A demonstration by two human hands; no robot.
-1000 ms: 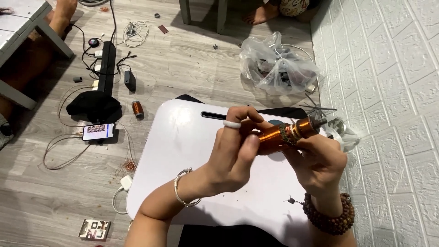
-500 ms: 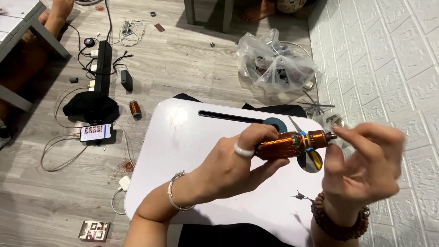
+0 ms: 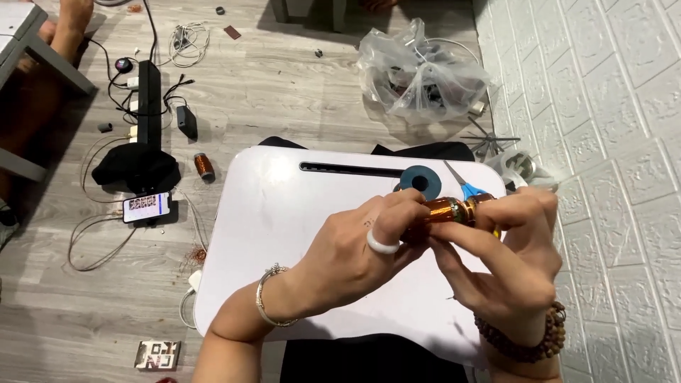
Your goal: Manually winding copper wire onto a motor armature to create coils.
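On the grey wood-look floor [image 3: 284, 92], a black power strip [image 3: 149, 92] lies above a lit phone [image 3: 146, 206], with a small copper-wire spool [image 3: 204, 165] just beside. Over the white rounded counter [image 3: 284, 213], the left hand [image 3: 362, 252] has its fingers clamped around a copper-wound cylindrical coil [image 3: 443, 213]. The right hand [image 3: 507, 266] pinches the coil's far end with its fingers. A blue ring [image 3: 420, 181] rests on the counter behind.

Hidden and cut-off parts

The copper coil [image 3: 445, 211] is being partly covered by both hands; the surface [image 3: 284, 213] is being cut off below.
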